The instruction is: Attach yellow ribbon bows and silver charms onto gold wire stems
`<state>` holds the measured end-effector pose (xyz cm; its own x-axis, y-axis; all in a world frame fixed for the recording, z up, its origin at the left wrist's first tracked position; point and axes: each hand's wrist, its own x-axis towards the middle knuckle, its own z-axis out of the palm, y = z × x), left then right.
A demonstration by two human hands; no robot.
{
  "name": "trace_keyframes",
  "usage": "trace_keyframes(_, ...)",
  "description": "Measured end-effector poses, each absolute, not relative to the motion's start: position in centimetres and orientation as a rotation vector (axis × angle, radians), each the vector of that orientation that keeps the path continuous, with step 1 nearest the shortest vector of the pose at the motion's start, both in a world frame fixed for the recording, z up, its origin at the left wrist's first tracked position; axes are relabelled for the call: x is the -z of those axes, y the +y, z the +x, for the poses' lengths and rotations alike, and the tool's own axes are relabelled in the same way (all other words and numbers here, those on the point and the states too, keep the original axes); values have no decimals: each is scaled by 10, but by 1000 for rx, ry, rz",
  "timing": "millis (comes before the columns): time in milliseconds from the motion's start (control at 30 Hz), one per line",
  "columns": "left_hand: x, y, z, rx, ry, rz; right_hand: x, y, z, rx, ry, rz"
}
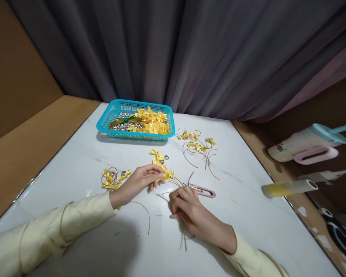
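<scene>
Over the white marbled table (86, 238), the left hand (141, 179) pinches a yellow ribbon bow (168, 175), which lies just at its fingertips; the right hand (187, 207) bends its fingers above thin golden cords (185, 239), but its grip I cannot tell.

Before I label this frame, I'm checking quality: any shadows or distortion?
Head view, lower left: soft shadow on the table near the left sleeve; head view, right: tumbler looks slanted, perhaps lens distortion; head view, centre: left hand and yellow bow reasonably lit; head view, top: curtain dim.
</scene>
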<state>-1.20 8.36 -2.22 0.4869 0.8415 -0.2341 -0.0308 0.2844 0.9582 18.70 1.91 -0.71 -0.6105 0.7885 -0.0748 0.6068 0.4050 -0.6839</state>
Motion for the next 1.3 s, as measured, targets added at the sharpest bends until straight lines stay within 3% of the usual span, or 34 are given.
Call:
trace_keyframes(267,29,85,-12,-715,931,1156,-11,27,198,-1772,-1224,-1132)
trace_keyframes(633,29,85,-16,-631,935,1135,-6,37,223,-1566,-1149,-1186)
trace_keyframes(1300,26,86,-12,-599,880,1119,2,38,223,-1871,-917,-934)
